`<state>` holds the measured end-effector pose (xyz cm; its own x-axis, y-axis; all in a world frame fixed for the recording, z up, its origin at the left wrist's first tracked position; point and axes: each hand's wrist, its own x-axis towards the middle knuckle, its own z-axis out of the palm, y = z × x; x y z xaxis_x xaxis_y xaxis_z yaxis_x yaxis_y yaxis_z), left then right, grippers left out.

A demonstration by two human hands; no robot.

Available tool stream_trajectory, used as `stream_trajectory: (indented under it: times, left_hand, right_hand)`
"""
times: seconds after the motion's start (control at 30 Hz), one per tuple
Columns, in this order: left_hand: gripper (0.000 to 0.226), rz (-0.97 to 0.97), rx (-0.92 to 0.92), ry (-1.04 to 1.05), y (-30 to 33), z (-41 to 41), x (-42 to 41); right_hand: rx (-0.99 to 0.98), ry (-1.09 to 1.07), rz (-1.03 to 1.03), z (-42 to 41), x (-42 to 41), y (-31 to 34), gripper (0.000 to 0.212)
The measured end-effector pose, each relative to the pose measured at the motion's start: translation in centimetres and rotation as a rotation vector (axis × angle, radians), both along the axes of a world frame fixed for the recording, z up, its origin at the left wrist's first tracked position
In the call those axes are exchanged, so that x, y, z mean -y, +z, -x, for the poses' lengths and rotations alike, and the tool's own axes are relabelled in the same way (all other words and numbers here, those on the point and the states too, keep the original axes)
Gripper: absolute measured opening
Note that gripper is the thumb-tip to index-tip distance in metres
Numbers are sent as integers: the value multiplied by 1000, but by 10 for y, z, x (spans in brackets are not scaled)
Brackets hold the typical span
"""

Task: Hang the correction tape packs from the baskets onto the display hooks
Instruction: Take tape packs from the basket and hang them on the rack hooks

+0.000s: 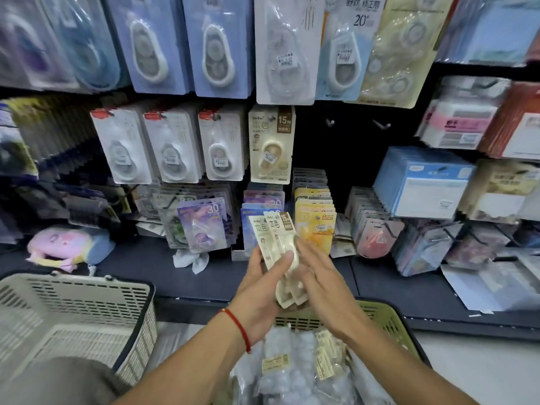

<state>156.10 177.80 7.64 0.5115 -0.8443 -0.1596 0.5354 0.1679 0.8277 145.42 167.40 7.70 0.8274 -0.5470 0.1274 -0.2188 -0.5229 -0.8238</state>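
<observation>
My left hand (263, 283) grips a small stack of cream correction tape packs (277, 238), thumb across the front. My right hand (317, 271) touches the stack's right side with straight fingers. A matching cream pack (271, 144) marked 15M hangs on the display just above. Two bare hooks (330, 122) (382, 125) stick out to its right. The green basket (388, 320) below my hands holds more bagged packs (295, 363).
A cream basket (79, 314) stands at the lower left. Rows of hanging tape packs fill the wall, white ones (172, 147) to the left. A dark shelf (204, 276) carries a pink plush (64, 247) and yellow packs (315, 220).
</observation>
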Motion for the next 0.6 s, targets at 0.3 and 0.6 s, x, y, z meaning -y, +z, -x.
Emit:
stream_trajectory:
  times: [0.3,0.6]
  left_hand:
    - [51,78,231,24,84,-72,10]
    - [51,10,372,309,74,-103,5]
  right_hand:
    - [187,-182,-71,-56,42,90,72]
    - [325,-59,-137,-82,72,79,35]
